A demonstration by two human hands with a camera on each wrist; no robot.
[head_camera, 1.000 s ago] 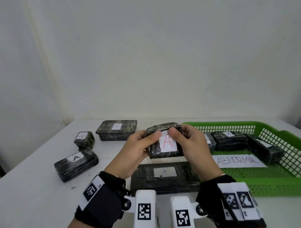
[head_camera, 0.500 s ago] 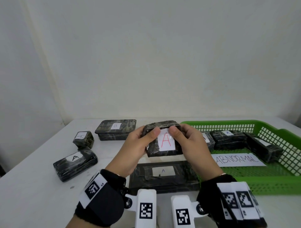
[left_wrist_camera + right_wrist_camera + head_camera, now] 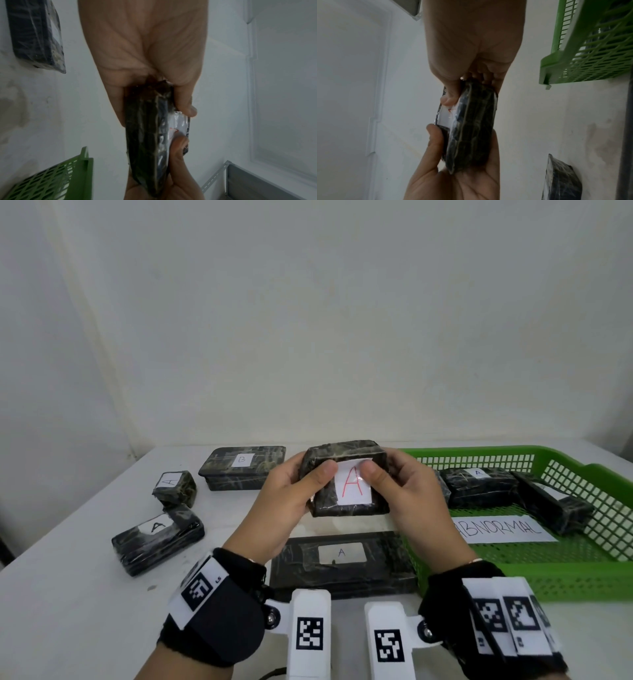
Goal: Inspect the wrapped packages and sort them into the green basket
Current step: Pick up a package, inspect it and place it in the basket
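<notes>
While both my hands are raised above the table, this is what shows:

Held package: a dark, marbled block [image 3: 346, 474] wrapped in glossy, crinkled film, rounded at the corners, its white paper label bearing a red letter A and facing me.
Left hand: my left hand [image 3: 291, 501] clasps the block's left end, thumb pressed on the front by the label, fingers curled behind.
Right hand: my right hand [image 3: 411, 498] clasps the right end the same way, thumb on the label's upper edge.
Green basket: a shallow plastic basket [image 3: 565, 573] with lattice walls, to my right, just beside the held block; dark wrapped packages lie inside along its far side, with a white paper strip [image 3: 503, 529] reading ABNORMAL.
Flat package: a long, low black one [image 3: 342, 566] with a small A label, lying on the table under my hands, touching the basket's left wall.
Other packages: on the left, a small cube [image 3: 174, 487] marked A, a shiny oblong [image 3: 157, 537] marked A, and a flat box [image 3: 243, 472] marked B, all apart from each other.
Surface: a smooth white table [image 3: 68, 594], faintly scuffed.
Room: plain, matte off-white walls meeting in a corner at left.
</notes>
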